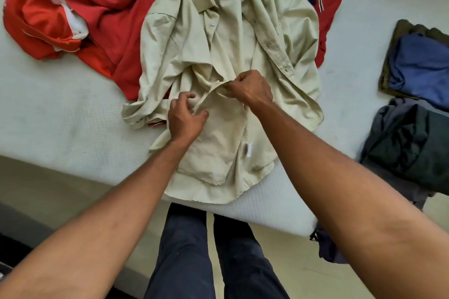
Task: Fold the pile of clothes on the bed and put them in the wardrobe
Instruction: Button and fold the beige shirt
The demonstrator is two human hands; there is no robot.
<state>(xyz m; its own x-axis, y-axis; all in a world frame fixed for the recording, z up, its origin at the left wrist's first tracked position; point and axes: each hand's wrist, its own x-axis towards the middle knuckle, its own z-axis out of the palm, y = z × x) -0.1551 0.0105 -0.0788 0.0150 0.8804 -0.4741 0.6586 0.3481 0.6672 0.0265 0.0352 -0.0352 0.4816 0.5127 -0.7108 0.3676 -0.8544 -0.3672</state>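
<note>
1. Beige shirt point(218, 43) lies spread at the bed's point(60, 116) near edge, atop a red garment point(102, 19);
2. left hand point(187, 116): grip curled, pinching the shirt's front edge;
3. right hand point(252, 87): grip pinching the same edge, just farther.

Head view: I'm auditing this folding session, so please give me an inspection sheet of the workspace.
Surface: white mattress, bare at left.
Job's things: beige button shirt spread open over red garments; at right, folded blue garment and dark green garment.
Clutter: dark item below the mattress corner, unclear what.
Grippers: left hand and right hand both pinch the shirt's front edge.
Cables: nothing seen.
Surroundings: pale floor; the person's navy trousers.
</note>
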